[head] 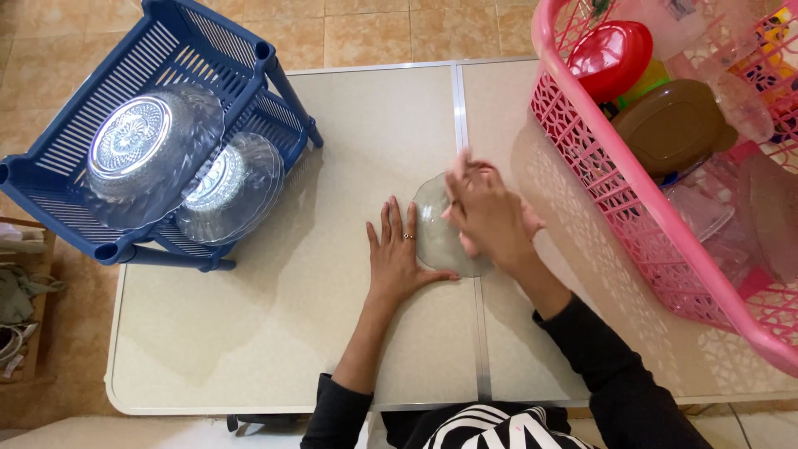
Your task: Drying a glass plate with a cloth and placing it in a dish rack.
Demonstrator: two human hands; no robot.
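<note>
— Where do we have our hands?

— Our left hand lies flat on the counter, fingers spread and straight, holding nothing; its thumb side touches the edge of the small clear glass plate. Our right hand rests on top of that plate, fingers curled loosely over its right half. It is blurred, so we cannot tell whether it actually grips the rim or only presses on it.

— And the plate itself?

— It sits on the pale beige counter, near the middle, right across the metal seam that runs between the two halves of the top.

— What do we see further out?

— To our left, well apart from the plate, stands a blue slatted plastic rack on the counter's far corner. Two clear patterned glass bowls lean in it upside down, the larger bowl overlapping the smaller bowl. To our right sits a pink latticed plastic basket, holding a red rounded lid, a brown oval container and several clear plastic pieces.
</note>
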